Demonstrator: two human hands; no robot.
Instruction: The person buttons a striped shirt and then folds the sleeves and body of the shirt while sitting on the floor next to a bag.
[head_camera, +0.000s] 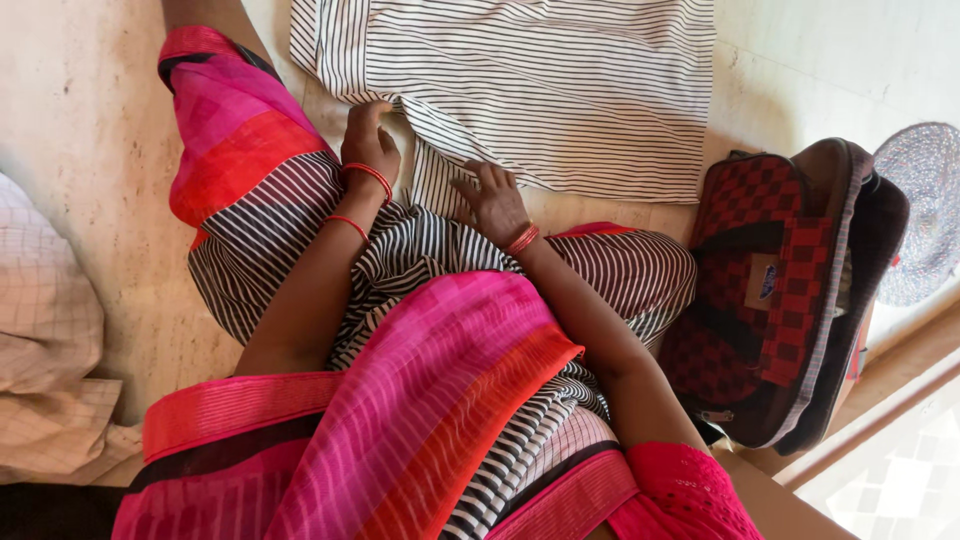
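Observation:
A white shirt with thin black stripes (560, 90) lies spread on the pale stone floor (90, 120) in front of me. My left hand (368, 145) rests on its near edge beside the sleeve, fingers curled onto the cloth. My right hand (495, 203) lies flat on the sleeve (432, 175), fingers apart, pressing it down. Both wrists wear red bangles. My lap, draped in a pink, red and striped sari (430, 380), fills the lower part of the view.
A red-and-black checked bag (770, 290) stands on the floor at my right. Beyond it lies a round woven mat (925, 210). A beige checked cloth (45, 330) lies bunched at the left. A wooden door sill (880, 400) runs along the lower right.

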